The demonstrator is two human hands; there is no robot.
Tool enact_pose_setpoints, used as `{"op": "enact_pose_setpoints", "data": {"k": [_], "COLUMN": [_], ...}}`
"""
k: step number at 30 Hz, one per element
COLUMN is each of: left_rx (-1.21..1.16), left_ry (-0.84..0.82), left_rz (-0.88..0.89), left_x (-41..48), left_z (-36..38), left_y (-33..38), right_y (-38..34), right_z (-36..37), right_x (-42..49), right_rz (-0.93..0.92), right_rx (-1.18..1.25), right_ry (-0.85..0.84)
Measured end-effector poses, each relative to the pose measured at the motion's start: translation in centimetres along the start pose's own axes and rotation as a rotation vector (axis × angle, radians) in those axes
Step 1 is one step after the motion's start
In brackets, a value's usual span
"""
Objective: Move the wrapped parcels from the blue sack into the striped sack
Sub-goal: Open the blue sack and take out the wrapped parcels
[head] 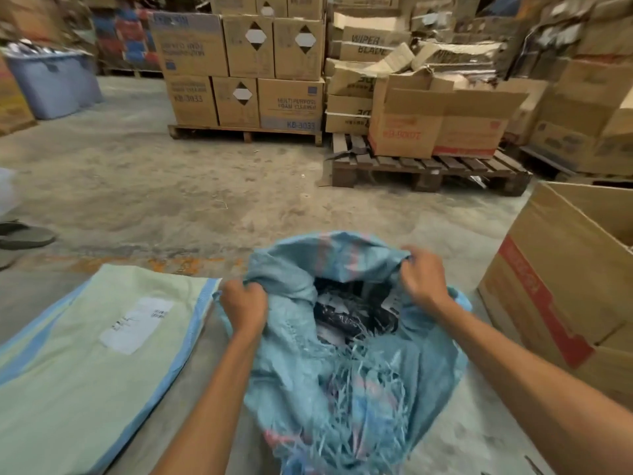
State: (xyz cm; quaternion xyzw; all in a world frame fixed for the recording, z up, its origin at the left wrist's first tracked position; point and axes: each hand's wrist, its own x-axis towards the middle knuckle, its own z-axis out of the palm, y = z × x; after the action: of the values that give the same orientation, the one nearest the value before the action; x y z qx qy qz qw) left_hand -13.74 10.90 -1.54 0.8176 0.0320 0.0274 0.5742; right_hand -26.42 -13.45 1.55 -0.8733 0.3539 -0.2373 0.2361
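A frayed blue woven sack (342,378) stands on the floor right in front of me, its mouth pulled open. Inside it I see dark wrapped parcels (342,317) with white labels, partly hidden by the sack's folds. My left hand (245,303) grips the left rim of the blue sack. My right hand (424,279) grips the right rim, a little farther away. The striped sack (78,365), pale green with blue edge stripes and a white label, lies flat on the floor to the left of the blue sack.
A large open cardboard box (561,286) stands close on the right. Wooden pallets (428,169) with stacked cartons (239,66) line the far side. A grey bin (51,84) is at far left. A sandalled foot (24,236) shows at the left edge.
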Motion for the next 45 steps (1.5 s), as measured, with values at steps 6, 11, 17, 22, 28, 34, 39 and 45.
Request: {"op": "enact_pose_setpoints", "data": {"k": [6, 11, 17, 22, 28, 34, 39, 45], "left_rx": [0.053, 0.06, -0.245, -0.663, 0.373, 0.568, 0.34, 0.08], "left_ry": [-0.861, -0.915, -1.129, -0.899, 0.215, -0.338, -0.23, -0.085], "left_rz": [-0.345, -0.406, -0.25, -0.281, 0.182, -0.033, -0.259, -0.385], "left_x": [4.3, 6.4, 5.2, 1.0, -3.8, -10.2, -13.3, -9.6], "left_z": [-7.0, -8.9, -9.5, -6.6, -2.5, -0.5, -1.0, -3.0], "left_y": [6.1, 5.0, 2.8, 3.9, 0.7, -4.1, -6.3, -5.9], "right_y": [2.6, 5.2, 2.1, 2.0, 2.6, 0.9, 1.1, 2.6], "right_z": [-9.1, -7.1, -9.4, -8.5, -5.9, -0.6, 2.0, 0.8], "right_x": [2.8, 0.9, 0.8, -3.5, -9.5, -15.5, -18.8, -17.1], "right_rz": [0.577, 0.686, 0.612, 0.44, 0.631, 0.951, 1.112, 1.138], "right_rx": [0.332, 0.43, 0.469, -0.103, -0.046, -0.145, 0.206, 0.522], "right_ry": [-0.396, -0.546, -0.233, 0.245, 0.369, -0.013, 0.185, 0.282]}}
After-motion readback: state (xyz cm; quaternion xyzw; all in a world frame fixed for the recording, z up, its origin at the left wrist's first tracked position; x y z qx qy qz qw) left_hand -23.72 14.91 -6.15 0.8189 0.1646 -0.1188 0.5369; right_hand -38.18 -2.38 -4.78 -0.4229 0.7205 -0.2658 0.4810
